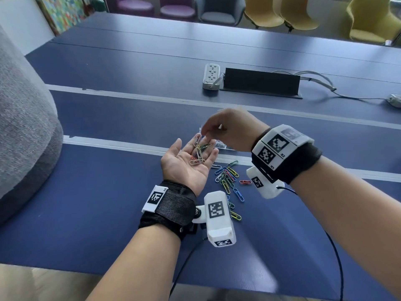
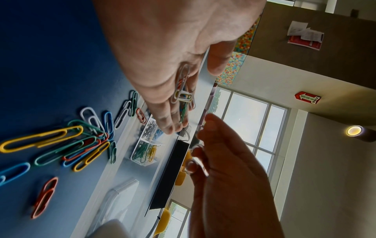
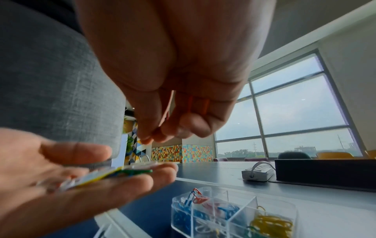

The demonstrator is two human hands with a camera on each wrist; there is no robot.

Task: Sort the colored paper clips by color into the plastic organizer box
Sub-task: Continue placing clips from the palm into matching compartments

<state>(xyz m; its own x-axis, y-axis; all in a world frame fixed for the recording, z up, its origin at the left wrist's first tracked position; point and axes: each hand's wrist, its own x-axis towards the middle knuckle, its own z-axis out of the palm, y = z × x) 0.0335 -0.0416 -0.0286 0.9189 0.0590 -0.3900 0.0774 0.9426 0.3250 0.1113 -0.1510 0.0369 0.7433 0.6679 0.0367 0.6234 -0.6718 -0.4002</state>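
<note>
My left hand (image 1: 191,157) lies palm up over the blue table with its fingers relaxed. Several paper clips (image 1: 198,152), white, green, yellow and red, rest on them. My right hand (image 1: 204,132) hovers just above with thumb and fingers pinched together. It holds a red clip (image 3: 198,104) tucked under its curled fingers and pale clip loops (image 2: 193,161). The clear plastic organizer box (image 3: 234,212) stands beyond the hands. It holds blue, red, white, yellow and green clips in compartments. In the head view the box (image 1: 220,145) is mostly hidden. A loose pile of mixed clips (image 1: 227,177) lies on the table.
A white power strip (image 1: 211,76) and a black cable box (image 1: 260,82) sit farther back on the table. A grey upholstered seat (image 1: 21,127) bulges in at the left. A clear lid (image 2: 116,201) lies right of the box. Chairs line the far side.
</note>
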